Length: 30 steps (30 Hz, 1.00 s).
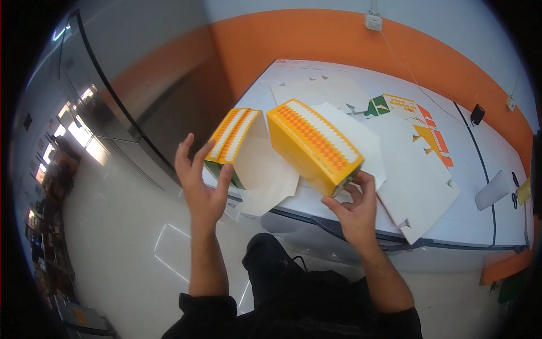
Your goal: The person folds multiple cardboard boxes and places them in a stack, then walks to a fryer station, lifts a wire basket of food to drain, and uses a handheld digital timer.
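A yellow cardboard box [305, 161] with an orange-and-white patterned side is tilted above the near edge of the table. My right hand [359, 214] grips its lower right end between thumb and fingers. To the left, my left hand [204, 189] is open, thumb and fingers spread. It is beside two similar yellow folded cartons [230, 135] standing side by side at the table's left edge. Whether the fingertips touch them, I cannot tell. A pale unfolded cardboard sheet [268, 181] lies between the cartons and the held box, its corner overhanging the table edge.
Flat cardboard blanks [420, 183] cover much of the white table [477, 231], some showing green, yellow and orange print. A translucent cup [492, 190] lies at the right, near black scissors [514, 192]. A metal cabinet [152, 73] stands at the left.
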Each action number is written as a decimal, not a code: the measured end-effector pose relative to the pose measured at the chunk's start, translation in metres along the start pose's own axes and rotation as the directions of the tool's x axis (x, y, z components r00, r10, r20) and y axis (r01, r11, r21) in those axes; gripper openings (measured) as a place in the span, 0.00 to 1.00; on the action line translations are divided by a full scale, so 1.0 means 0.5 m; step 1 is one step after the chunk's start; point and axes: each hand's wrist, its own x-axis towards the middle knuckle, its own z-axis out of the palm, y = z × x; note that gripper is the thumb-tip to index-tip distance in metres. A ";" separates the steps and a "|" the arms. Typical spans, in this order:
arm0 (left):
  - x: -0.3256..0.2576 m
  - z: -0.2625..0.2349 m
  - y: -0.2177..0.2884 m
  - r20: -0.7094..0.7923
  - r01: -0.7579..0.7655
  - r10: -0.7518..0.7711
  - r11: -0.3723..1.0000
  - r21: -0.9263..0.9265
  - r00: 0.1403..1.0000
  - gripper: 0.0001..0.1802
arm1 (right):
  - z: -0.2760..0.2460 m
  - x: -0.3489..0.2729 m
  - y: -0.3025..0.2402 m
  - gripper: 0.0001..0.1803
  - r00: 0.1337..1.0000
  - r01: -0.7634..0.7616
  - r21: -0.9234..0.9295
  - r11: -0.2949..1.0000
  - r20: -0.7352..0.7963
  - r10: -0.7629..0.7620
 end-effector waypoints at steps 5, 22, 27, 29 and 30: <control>-0.044 0.036 -0.041 0.115 0.102 -0.098 0.994 -0.035 0.989 0.36 | 0.063 0.019 0.045 0.34 0.996 0.020 -0.130 0.991 0.093 -0.008; -0.071 0.097 0.038 -0.047 0.118 -0.115 0.992 0.052 0.992 0.34 | 0.122 0.024 0.061 0.38 0.987 0.157 -0.475 0.866 0.097 -0.126; -0.077 0.097 0.056 -0.042 0.134 -0.132 0.989 0.058 0.990 0.35 | 0.107 0.004 0.017 0.46 0.980 0.199 -0.593 0.780 0.104 -0.171; -0.080 0.093 0.061 -0.044 0.109 -0.106 0.992 0.070 0.993 0.34 | 0.102 -0.010 -0.024 0.45 0.980 0.191 -0.739 0.647 0.182 -0.081; -0.082 0.089 0.067 -0.041 0.106 -0.104 0.992 0.070 0.994 0.34 | 0.097 -0.014 -0.044 0.45 0.981 0.188 -0.739 0.647 0.179 -0.080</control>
